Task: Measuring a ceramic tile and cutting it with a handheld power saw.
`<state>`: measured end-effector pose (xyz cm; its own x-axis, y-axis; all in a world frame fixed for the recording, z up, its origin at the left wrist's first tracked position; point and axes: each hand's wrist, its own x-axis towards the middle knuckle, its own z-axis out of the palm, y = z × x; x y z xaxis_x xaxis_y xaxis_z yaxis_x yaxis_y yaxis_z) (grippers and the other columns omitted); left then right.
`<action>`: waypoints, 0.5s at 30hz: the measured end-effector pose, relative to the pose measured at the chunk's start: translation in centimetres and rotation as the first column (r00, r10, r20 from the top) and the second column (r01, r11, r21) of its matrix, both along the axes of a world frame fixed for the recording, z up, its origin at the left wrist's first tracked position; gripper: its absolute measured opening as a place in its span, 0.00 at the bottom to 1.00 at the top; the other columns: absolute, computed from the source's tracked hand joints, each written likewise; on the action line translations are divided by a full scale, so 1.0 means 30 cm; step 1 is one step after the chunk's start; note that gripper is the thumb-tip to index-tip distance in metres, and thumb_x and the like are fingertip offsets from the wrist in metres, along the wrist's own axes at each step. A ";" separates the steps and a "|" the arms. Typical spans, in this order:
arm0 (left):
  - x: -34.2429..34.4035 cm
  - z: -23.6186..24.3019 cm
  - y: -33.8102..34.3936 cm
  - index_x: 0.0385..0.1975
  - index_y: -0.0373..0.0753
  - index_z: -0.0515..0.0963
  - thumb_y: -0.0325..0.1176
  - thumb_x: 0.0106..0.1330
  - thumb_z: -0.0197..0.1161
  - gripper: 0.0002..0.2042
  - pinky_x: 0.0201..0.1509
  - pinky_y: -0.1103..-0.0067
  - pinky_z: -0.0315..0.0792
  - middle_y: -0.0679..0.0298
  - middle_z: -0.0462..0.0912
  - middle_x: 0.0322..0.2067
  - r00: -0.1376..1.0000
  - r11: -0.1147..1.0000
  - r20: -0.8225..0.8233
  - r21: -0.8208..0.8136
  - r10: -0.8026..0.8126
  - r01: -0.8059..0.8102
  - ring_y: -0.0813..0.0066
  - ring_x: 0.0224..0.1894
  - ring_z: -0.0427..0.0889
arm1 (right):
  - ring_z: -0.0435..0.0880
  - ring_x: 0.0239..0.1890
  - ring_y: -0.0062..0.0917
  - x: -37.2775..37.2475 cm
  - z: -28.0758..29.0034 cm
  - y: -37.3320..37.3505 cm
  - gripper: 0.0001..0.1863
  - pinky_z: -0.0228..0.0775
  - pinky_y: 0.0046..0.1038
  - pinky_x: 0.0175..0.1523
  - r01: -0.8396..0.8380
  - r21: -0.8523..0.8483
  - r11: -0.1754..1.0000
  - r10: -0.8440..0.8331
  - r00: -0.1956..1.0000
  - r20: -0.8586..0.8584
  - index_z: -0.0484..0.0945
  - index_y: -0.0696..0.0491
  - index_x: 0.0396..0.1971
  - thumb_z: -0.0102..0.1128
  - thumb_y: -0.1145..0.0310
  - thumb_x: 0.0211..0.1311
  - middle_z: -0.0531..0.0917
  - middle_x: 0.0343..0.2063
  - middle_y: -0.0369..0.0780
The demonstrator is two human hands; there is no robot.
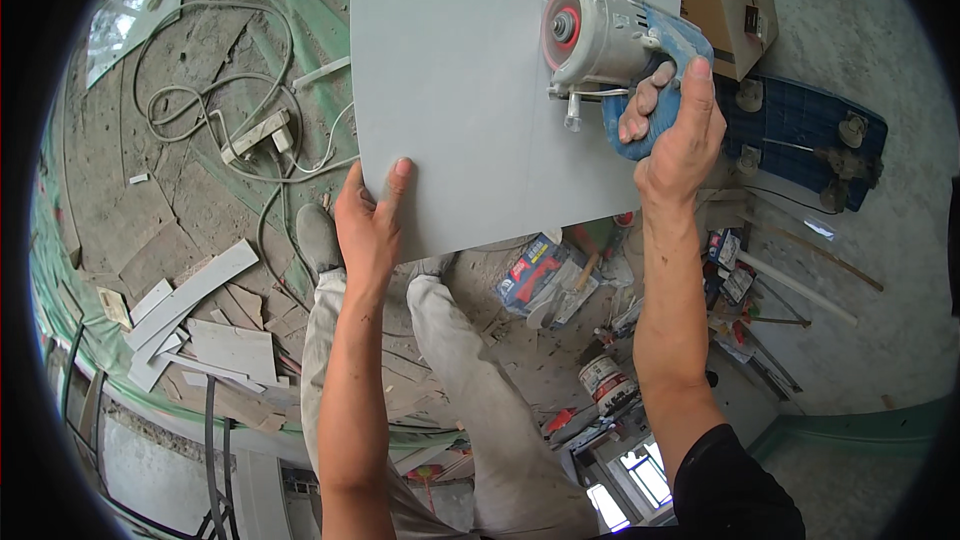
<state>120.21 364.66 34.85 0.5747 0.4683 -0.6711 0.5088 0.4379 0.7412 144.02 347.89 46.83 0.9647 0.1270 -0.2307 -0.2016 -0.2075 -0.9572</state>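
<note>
A large pale grey tile (455,90) fills the upper middle of the view. My left hand (370,215) grips its near left corner, thumb on top and the fingers mostly hidden beneath. My right hand (680,130) is wrapped round the blue handle of a circular saw (610,40), which rests on the tile's right part. The saw's round blade with a red centre faces left, and its metal body is coated in pale dust. A thin line runs across the tile below the blade. Whether the blade is turning cannot be told.
A power strip (255,135) with looped cable lies on the dirty floor at left. Cut tile strips (200,310) are heaped nearer. A cardboard box (700,0) and a blue wheeled board (800,135) stand at right. A white bucket (607,385) sits amid tools near my legs.
</note>
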 end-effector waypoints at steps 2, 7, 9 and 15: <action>0.002 -0.002 -0.007 0.58 0.31 0.81 0.50 0.79 0.70 0.25 0.37 0.84 0.71 0.69 0.88 0.37 1.000 1.000 0.001 0.008 -0.005 0.005 0.88 0.33 0.75 | 0.73 0.17 0.22 0.000 0.002 0.003 0.27 0.68 0.28 0.24 0.021 -0.013 1.000 -0.021 1.000 -0.002 0.75 0.56 0.36 0.57 0.43 0.82 0.76 0.21 0.37; 0.008 0.010 -0.006 0.58 0.31 0.81 0.50 0.79 0.70 0.25 0.39 0.84 0.73 0.68 0.89 0.38 1.000 1.000 0.006 -0.005 0.004 -0.004 0.87 0.34 0.77 | 0.73 0.17 0.22 -0.001 -0.006 -0.002 0.27 0.68 0.28 0.24 0.018 -0.014 1.000 -0.018 1.000 0.008 0.75 0.56 0.36 0.57 0.43 0.82 0.75 0.21 0.37; 0.006 0.009 0.004 0.58 0.31 0.82 0.50 0.79 0.71 0.25 0.40 0.83 0.73 0.68 0.89 0.38 1.000 1.000 -0.016 -0.002 -0.026 0.026 0.87 0.34 0.78 | 0.73 0.17 0.22 0.001 0.000 0.008 0.27 0.68 0.28 0.24 0.012 -0.025 1.000 -0.012 1.000 0.011 0.75 0.56 0.36 0.57 0.43 0.82 0.75 0.21 0.37; 0.011 0.009 -0.005 0.57 0.31 0.82 0.51 0.79 0.71 0.26 0.40 0.83 0.74 0.68 0.89 0.37 0.999 0.999 0.032 -0.027 0.031 -0.030 0.86 0.34 0.78 | 0.73 0.17 0.22 -0.006 0.000 0.019 0.27 0.68 0.28 0.24 0.034 -0.019 0.999 -0.034 0.999 0.011 0.74 0.55 0.34 0.56 0.44 0.83 0.75 0.21 0.37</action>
<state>120.53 364.52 35.11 0.5821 0.4687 -0.6645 0.4706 0.4723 0.7453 143.85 348.45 46.82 0.9709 0.0896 -0.2221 -0.1984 -0.2188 -0.9554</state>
